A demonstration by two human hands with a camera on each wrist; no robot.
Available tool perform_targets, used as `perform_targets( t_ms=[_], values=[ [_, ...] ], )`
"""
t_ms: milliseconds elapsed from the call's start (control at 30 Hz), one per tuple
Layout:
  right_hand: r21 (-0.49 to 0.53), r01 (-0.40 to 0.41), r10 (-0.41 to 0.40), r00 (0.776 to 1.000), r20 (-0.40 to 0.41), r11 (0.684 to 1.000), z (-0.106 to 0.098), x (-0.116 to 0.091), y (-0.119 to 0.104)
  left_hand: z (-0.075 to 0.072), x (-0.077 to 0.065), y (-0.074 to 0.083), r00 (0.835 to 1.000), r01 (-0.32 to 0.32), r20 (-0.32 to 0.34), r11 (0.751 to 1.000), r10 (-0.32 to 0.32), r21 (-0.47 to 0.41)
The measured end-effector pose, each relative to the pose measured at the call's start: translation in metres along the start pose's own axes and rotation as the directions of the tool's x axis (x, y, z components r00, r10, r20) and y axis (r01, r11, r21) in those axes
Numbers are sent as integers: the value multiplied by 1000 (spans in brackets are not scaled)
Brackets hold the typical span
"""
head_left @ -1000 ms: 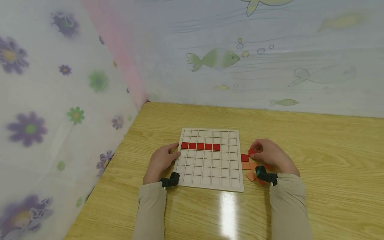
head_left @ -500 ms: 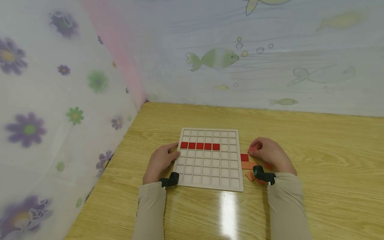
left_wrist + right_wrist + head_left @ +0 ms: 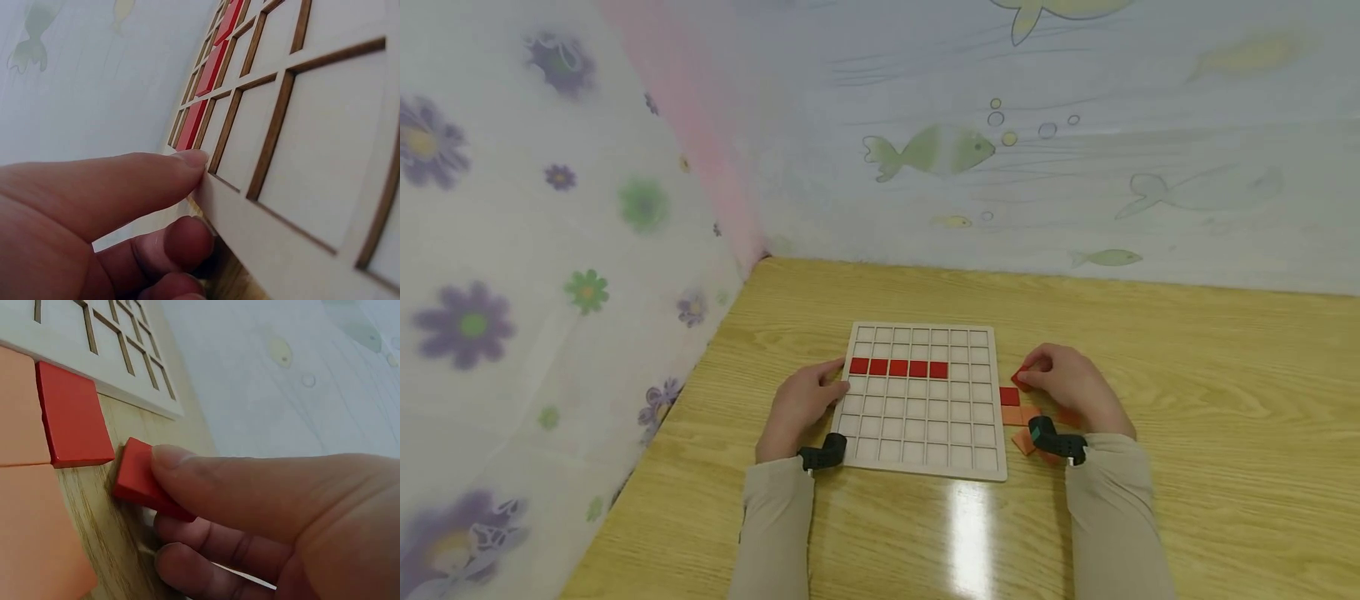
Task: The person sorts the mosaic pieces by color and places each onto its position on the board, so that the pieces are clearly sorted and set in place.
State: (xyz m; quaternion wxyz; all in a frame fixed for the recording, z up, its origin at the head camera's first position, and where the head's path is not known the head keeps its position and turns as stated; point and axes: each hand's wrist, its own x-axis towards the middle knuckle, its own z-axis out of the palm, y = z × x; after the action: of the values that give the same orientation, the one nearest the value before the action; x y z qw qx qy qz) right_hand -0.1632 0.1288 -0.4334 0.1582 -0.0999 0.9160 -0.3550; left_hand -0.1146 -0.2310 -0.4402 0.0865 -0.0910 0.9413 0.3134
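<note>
A pale wooden grid board lies flat, with several red square tiles in a row in its third row of cells. My left hand holds the board's left edge; in the left wrist view the thumb rests on the rim and the other fingers curl beside it. Right of the board, my right hand pinches a red tile, tilted and just above the table, between thumb and fingers. Another red tile lies flat near the board's right edge.
Orange tiles lie right of the board, partly hidden under my right wrist. The wooden table meets a fish-painted wall behind and a flowered wall at left. Dark wrist cameras sit on both wrists.
My right hand has lifted the red tile slightly and brought it a little left toward the board, tilting it. The left hand stays at the board's edge.
</note>
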Motion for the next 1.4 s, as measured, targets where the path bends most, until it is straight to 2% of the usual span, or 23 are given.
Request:
perform_targets(
  t_ms=[367, 600, 833, 1000, 1400],
  values=[
    [-33, 2, -2, 1000, -4, 999, 2, 5, -1, -1, 1, 1, 1000, -1, -6, 1000, 1, -4],
    [-27, 50, -50, 999, -18, 998, 4, 6, -3, -2, 0, 0, 1000, -6, -7, 1000, 6, -11],
    [-35, 47, -49, 998, -49, 998, 7, 10, -7, -3, -1, -1, 1000, -3, 1, 1000, 3, -23],
    [-12, 30, -31, 999, -37, 999, 12, 10, -7, -1, -1, -1, 1000, 13, 4, 1000, -12, -29],
    [-12, 63, -64, 997, -42, 998, 15, 13, -8, 1, 0, -2, 1000, -15, -5, 1000, 15, -12]
  ],
)
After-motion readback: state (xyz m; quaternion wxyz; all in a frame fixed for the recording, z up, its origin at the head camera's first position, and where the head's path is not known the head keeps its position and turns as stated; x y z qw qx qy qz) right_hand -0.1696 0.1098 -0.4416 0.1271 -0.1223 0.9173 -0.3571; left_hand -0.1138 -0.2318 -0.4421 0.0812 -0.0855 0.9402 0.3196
